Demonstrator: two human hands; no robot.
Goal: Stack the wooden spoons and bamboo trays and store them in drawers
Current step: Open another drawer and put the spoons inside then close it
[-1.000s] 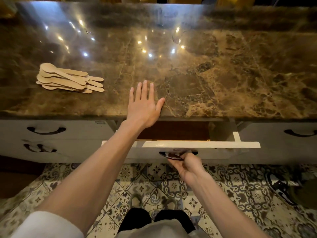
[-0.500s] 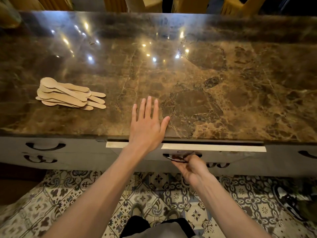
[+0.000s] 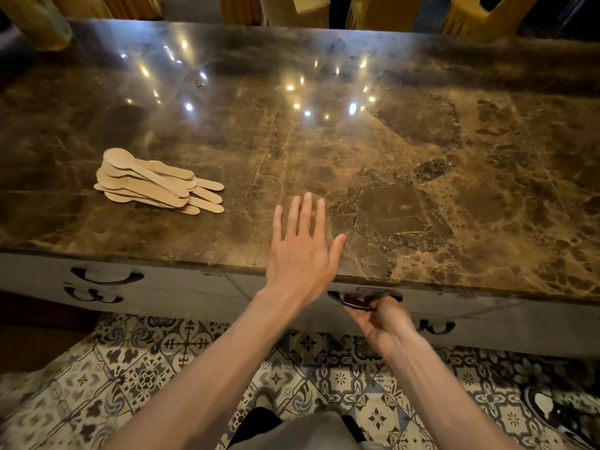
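A pile of several pale wooden spoons [image 3: 152, 181] lies on the left part of the brown marble countertop [image 3: 422, 190]. My left hand [image 3: 302, 254] rests flat on the counter's front edge, fingers straight and spread, to the right of the spoons. Below the edge, my right hand [image 3: 376, 316] curls its fingers round the dark handle [image 3: 352, 302] of the middle drawer [image 3: 454, 306], which sits pushed in flush with the cabinet front. No bamboo trays are in view.
Grey drawers with dark handles [image 3: 107, 277] run along the cabinet front at left and right. Patterned floor tiles [image 3: 162, 368] lie below. Yellow-covered chairs [image 3: 389, 11] stand beyond the counter's far edge. A dark shoe [image 3: 561, 414] lies on the floor at lower right.
The middle drawer, pulled out a second ago, has been pushed in until it is flush. My right hand stayed on its handle; my left hand stayed flat on the counter.
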